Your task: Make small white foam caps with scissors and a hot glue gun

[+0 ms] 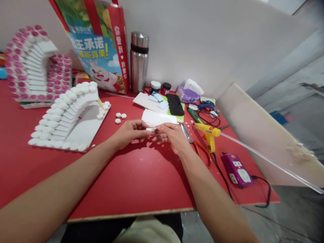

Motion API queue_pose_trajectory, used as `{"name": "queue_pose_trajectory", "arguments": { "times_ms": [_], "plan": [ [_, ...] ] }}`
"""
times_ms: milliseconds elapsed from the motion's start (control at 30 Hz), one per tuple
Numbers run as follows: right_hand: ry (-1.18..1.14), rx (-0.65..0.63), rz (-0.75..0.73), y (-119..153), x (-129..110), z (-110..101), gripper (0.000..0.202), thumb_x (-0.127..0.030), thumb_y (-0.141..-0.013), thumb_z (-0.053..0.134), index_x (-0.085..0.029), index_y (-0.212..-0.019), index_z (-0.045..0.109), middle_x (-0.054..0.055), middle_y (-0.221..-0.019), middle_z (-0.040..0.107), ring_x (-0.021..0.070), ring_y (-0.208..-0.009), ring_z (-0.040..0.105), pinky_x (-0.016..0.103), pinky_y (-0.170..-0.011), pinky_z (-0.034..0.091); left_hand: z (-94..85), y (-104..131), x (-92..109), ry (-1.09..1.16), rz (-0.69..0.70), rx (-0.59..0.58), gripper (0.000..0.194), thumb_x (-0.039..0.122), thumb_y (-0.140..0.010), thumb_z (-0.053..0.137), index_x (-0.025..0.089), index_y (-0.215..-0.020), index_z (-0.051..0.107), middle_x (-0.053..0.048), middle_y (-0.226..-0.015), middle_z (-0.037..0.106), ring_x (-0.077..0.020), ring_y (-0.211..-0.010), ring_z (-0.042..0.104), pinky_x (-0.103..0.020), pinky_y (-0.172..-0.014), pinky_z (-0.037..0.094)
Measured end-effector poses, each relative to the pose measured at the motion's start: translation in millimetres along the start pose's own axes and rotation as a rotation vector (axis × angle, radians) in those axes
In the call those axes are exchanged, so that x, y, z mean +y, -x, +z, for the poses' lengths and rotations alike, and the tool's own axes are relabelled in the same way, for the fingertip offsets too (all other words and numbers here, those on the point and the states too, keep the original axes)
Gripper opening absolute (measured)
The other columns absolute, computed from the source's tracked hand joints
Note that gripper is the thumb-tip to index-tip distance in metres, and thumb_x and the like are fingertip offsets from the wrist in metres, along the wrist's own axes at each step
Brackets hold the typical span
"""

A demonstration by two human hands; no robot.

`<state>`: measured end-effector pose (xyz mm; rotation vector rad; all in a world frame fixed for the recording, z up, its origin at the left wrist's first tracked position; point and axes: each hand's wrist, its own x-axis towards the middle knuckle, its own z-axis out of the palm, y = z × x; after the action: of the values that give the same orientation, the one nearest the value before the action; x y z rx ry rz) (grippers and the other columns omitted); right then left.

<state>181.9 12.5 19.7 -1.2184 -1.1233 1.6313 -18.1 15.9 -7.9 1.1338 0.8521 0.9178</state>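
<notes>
Between my two hands, over the middle of the red table, is a small white piece (151, 129), partly hidden by fingers. My left hand (133, 133) pinches its left end, and my right hand (172, 135) grips the right end with thumb and fingertips. Three white round discs (118, 120) lie on the table left of my left hand. Farther left stands a white curved staircase model (68, 116), edged with rows of similar discs. White sheets (158, 117) lie just beyond my hands.
Right of my hands are scissors (202, 150) with orange handles, a yellow glue gun (208, 135) with a long clear stick, and a purple power box (237, 170). A steel flask (139, 62), a printed bag (97, 47) and a pink-white model (32, 67) stand at the back.
</notes>
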Motion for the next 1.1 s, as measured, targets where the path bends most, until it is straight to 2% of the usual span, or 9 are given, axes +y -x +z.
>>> {"name": "queue_pose_trajectory", "arguments": {
  "times_ms": [300, 433, 667, 767, 900, 1000, 1100],
  "plan": [
    [0.035, 0.007, 0.010, 0, -2, 1, 0.019, -0.033, -0.070, 0.076, -0.015, -0.077, 0.072, 0.007, -0.070, 0.076, 0.0175, -0.053, 0.072, 0.022, -0.046, 0.055, -1.7, 0, -1, -0.062, 0.017, -0.007, 0.027, 0.033, -0.076, 0.086, 0.015, -0.086, 0.069, -0.002, -0.065, 0.069, -0.0097, -0.053, 0.058, -0.020, -0.051, 0.043],
    [0.061, 0.025, 0.025, 1, -4, 3, 0.015, -0.029, -0.071, 0.074, -0.014, -0.076, 0.071, 0.007, -0.069, 0.077, 0.0182, -0.057, 0.074, 0.019, -0.045, 0.054, -0.8, 0, 1, -0.091, 0.013, -0.016, 0.029, 0.037, -0.076, 0.086, 0.014, -0.085, 0.069, -0.002, -0.063, 0.068, -0.0090, -0.052, 0.057, -0.019, -0.050, 0.041],
    [0.084, 0.031, 0.006, 2, -5, 4, 0.011, -0.026, -0.072, 0.073, -0.015, -0.074, 0.071, 0.007, -0.073, 0.078, 0.0176, -0.058, 0.075, 0.020, -0.047, 0.055, -1.5, 1, 2, -0.083, 0.013, -0.014, 0.029, 0.036, -0.077, 0.086, 0.014, -0.085, 0.069, -0.002, -0.062, 0.067, -0.0084, -0.053, 0.057, -0.017, -0.049, 0.042],
    [0.135, 0.043, -0.060, 1, -3, 4, 0.013, -0.028, -0.072, 0.073, -0.016, -0.074, 0.071, 0.004, -0.067, 0.075, 0.0163, -0.056, 0.073, 0.022, -0.048, 0.056, -0.3, 2, 3, -0.032, -0.016, -0.017, 0.028, 0.034, -0.077, 0.085, 0.013, -0.086, 0.069, -0.002, -0.064, 0.067, -0.0095, -0.052, 0.058, -0.019, -0.048, 0.047],
    [0.306, 0.072, -0.254, 1, -1, 5, 0.014, -0.031, -0.076, 0.070, -0.017, -0.076, 0.071, -0.001, -0.058, 0.068, 0.0114, -0.049, 0.064, 0.021, -0.049, 0.050, 2.4, 2, 3, 0.114, -0.044, -0.020, 0.031, 0.036, -0.075, 0.086, 0.013, -0.088, 0.069, -0.003, -0.071, 0.068, -0.0108, -0.052, 0.058, -0.025, -0.046, 0.054],
    [0.422, 0.094, -0.402, 1, 3, 5, 0.012, -0.028, -0.079, 0.066, -0.017, -0.078, 0.072, -0.003, -0.058, 0.065, 0.0085, -0.047, 0.056, 0.021, -0.050, 0.045, 3.2, 2, 4, 0.179, -0.034, -0.031, 0.032, 0.036, -0.074, 0.087, 0.012, -0.085, 0.069, -0.002, -0.071, 0.067, -0.0105, -0.051, 0.056, -0.024, -0.042, 0.053],
    [0.486, 0.113, -0.489, 0, 7, 5, 0.012, -0.026, -0.081, 0.064, -0.017, -0.079, 0.072, -0.003, -0.062, 0.066, 0.0084, -0.051, 0.054, 0.022, -0.052, 0.043, 3.3, 1, 5, 0.202, -0.045, -0.042, 0.033, 0.037, -0.073, 0.087, 0.011, -0.084, 0.068, -0.003, -0.070, 0.067, -0.0107, -0.050, 0.056, -0.025, -0.041, 0.053]
  ]
}}
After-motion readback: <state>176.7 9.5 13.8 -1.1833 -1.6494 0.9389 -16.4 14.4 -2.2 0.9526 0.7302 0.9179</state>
